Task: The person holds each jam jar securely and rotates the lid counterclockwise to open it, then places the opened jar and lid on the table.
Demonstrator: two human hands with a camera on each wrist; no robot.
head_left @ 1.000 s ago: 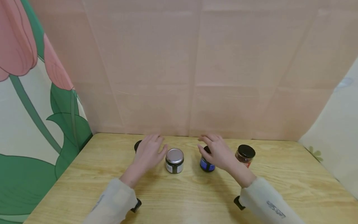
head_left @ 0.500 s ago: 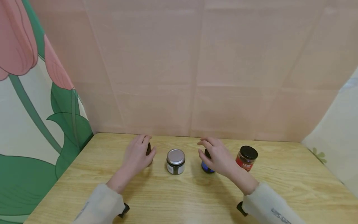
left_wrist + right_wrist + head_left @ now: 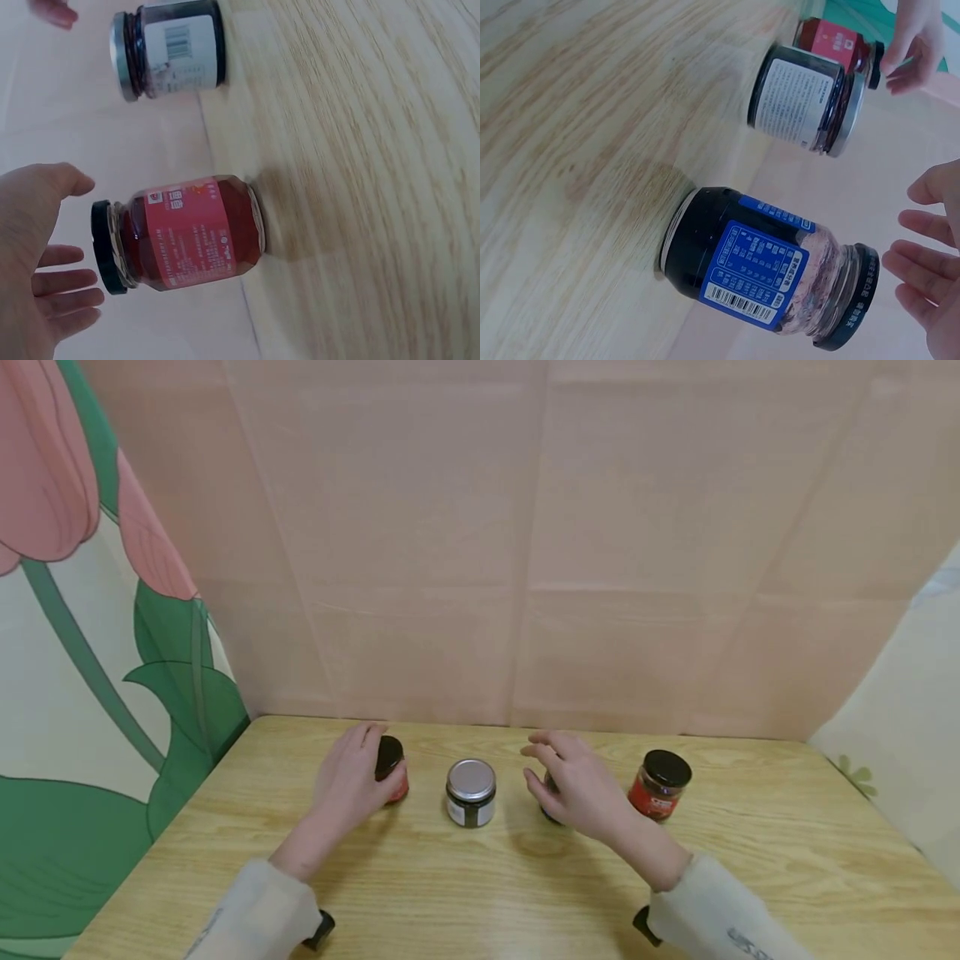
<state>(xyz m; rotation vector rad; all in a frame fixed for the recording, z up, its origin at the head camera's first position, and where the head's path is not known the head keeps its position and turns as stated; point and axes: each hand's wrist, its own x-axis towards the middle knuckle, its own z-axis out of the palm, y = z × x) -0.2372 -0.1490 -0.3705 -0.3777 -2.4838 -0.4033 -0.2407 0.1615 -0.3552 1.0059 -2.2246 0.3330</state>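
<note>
My left hand [image 3: 352, 777] is at a jar of red strawberry jam [image 3: 191, 232] with a black lid. In the left wrist view its thumb and fingers stand spread on either side of the lid, with a gap to it. Over on the right, my right hand [image 3: 585, 781] hovers by a dark jar with a blue label [image 3: 757, 262] and black lid. Its fingers are loosely bent and apart from the lid in the right wrist view. From the head view this hand hides most of that jar. Both jars stand upright on the table.
Between the hands stands a dark jar with a white label and silver lid [image 3: 471, 793]. Right of my right hand is a red-labelled jar with a black lid [image 3: 660, 785]. The wooden table [image 3: 480, 893] ends at a pink cloth backdrop [image 3: 412, 568].
My left hand has moved left, away from the silver-lidded jar, uncovering more of the strawberry jam jar. My right hand has stayed nearly in place over the blue-labelled jar.
</note>
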